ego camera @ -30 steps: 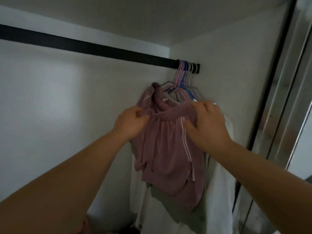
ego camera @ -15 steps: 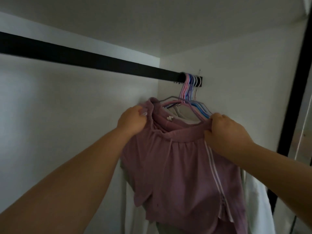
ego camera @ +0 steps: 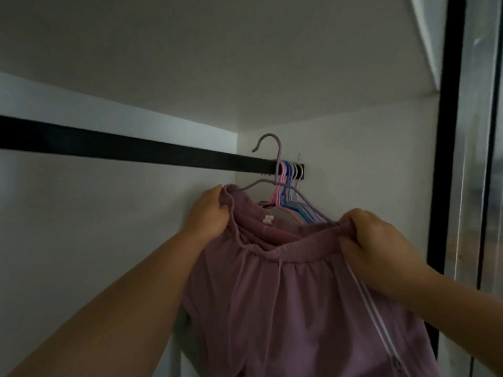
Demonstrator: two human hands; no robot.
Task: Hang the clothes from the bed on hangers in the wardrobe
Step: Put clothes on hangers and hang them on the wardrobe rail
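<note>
A pair of mauve drawstring shorts (ego camera: 294, 308) with white side stripes hangs on a lilac wire hanger (ego camera: 275, 170). The hanger's hook is lifted above the black wardrobe rail (ego camera: 122, 146), free of it. My left hand (ego camera: 209, 210) grips the left end of the waistband, and my right hand (ego camera: 378, 246) grips its right end. Both hands hold the shorts up just in front of the rail's right end.
Several pink, blue and white hangers (ego camera: 290, 186) are bunched at the rail's right end against the wardrobe's white side wall (ego camera: 367, 164). A black-framed sliding door (ego camera: 451, 159) stands at the right. The rail's left stretch carries nothing.
The lilac hanger's hook has come up off the rail and now stands above it. Both hands have spread the waistband wider, and the view has tilted upward.
</note>
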